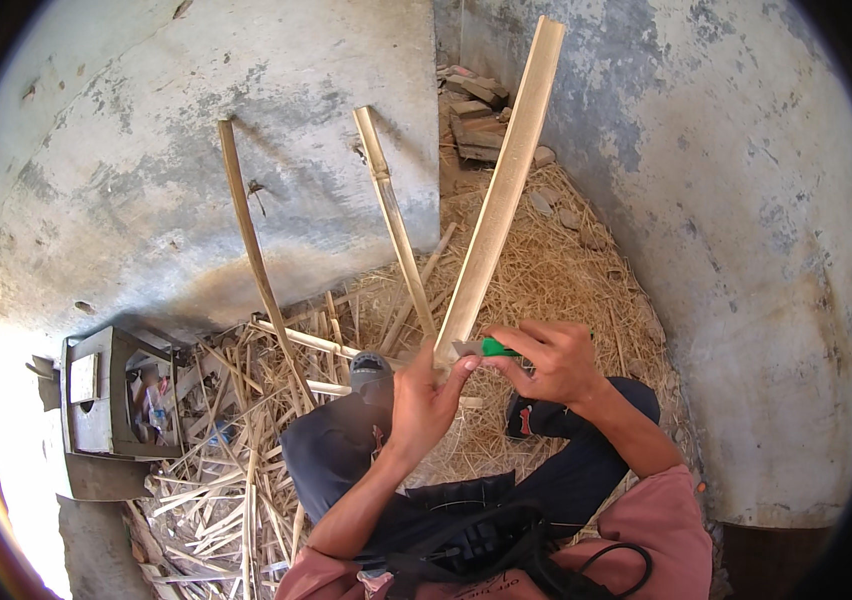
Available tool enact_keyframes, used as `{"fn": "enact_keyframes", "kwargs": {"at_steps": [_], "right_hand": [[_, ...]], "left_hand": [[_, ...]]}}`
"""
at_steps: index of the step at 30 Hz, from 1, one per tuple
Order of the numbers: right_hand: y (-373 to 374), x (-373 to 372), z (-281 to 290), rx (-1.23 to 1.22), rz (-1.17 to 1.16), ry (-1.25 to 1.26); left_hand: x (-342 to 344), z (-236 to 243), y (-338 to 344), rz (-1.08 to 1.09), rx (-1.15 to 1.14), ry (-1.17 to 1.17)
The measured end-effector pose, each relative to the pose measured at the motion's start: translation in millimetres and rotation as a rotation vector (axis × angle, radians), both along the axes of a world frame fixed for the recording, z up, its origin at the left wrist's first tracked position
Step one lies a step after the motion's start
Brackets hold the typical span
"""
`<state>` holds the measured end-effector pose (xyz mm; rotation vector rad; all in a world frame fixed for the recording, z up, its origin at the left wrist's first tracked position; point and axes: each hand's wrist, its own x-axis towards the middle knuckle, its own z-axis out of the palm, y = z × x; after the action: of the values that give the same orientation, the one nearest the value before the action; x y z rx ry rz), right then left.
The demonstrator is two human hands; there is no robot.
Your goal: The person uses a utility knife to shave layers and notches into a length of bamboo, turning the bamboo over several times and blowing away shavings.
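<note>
A long, pale split bamboo strip point(504, 170) rises diagonally from between my hands toward the upper right. My left hand point(424, 398) is closed on its lower end, the thumb close against a small metal blade point(465, 349). My right hand point(552, 362) grips the green-handled knife point(497, 347), with the blade at the strip's lower end. Exactly how the edge meets the bamboo is too small to tell. Behind my left hand a narrower bamboo piece point(396, 240) and a darker one point(264, 270) lean on the wall.
My bent legs point(606, 435) frame my arms. Bamboo splinters point(241, 500) and shavings point(536, 250) cover the floor. A worn box point(86, 410) stands at the left beside a bright opening. Broken bricks point(474, 125) lie in the back corner, between weathered walls point(756, 200).
</note>
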<state>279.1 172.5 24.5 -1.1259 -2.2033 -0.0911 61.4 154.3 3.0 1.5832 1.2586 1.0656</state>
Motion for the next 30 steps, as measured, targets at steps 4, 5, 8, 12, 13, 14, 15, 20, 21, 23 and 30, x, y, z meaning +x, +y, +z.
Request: {"fn": "enact_keyframes", "kwargs": {"at_steps": [4,5,8,12,13,14,15,20,21,23,30], "right_hand": [[1,0,2,0.020,-0.009,-0.014],[1,0,2,0.021,-0.017,-0.021],[3,4,3,0.035,-0.044,0.000],[31,43,4,0.073,-0.245,0.228],[41,57,7,0.073,-0.334,0.277],[44,67,14,0.070,-0.384,0.315],[45,75,24,0.066,-0.432,0.353],[33,66,21,-0.002,-0.318,0.351],[29,56,19,-0.032,-0.225,0.343],[24,38,10,-0.054,-0.059,0.312],[12,12,-2,-0.108,0.118,0.098]], "left_hand": [[0,1,0,0.006,-0.013,0.003],[-1,1,0,0.004,-0.023,0.012],[0,-1,1,0.005,-0.027,0.010],[4,0,-7,-0.058,-0.073,0.034],[3,1,-11,-0.092,-0.113,0.070],[4,-3,-12,-0.102,-0.130,0.061],[4,-9,-12,-0.111,-0.147,0.053],[6,-14,-2,-0.089,-0.137,-0.021],[6,-15,-1,-0.095,-0.111,-0.070],[5,-16,0,-0.105,-0.084,-0.126],[5,-20,2,-0.081,0.047,-0.177]]}}
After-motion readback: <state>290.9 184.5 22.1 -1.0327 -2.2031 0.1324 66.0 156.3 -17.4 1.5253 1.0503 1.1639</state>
